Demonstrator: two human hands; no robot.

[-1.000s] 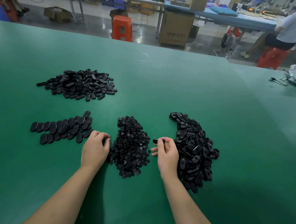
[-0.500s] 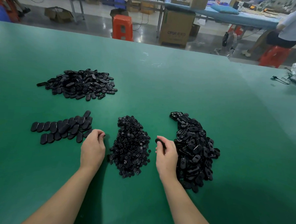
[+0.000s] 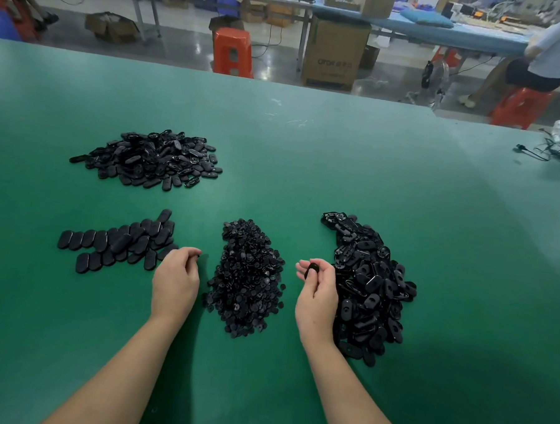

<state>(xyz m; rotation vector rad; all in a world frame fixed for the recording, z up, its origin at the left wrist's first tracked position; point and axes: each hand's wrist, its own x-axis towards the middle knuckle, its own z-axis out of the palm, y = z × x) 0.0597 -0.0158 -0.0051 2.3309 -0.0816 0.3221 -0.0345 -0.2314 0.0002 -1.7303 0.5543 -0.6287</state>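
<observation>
4 black-part heaps (image 3: 246, 275); right hand (image 3: 316, 298) pinches 1 oval piece (image 3: 311, 272); left hand (image 3: 176, 281) curled, grip unclear.

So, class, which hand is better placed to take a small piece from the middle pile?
Probably left. The left hand lies beside the middle pile, fingers curled toward it, while the right hand is occupied, pinching an oval piece.

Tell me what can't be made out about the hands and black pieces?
Head view: the left hand hides, behind curled fingers, whether it holds anything.
Head view: fingers of the right hand partly cover the oval piece.
Head view: the middle pile has pieces too small and dark to tell apart.
</observation>
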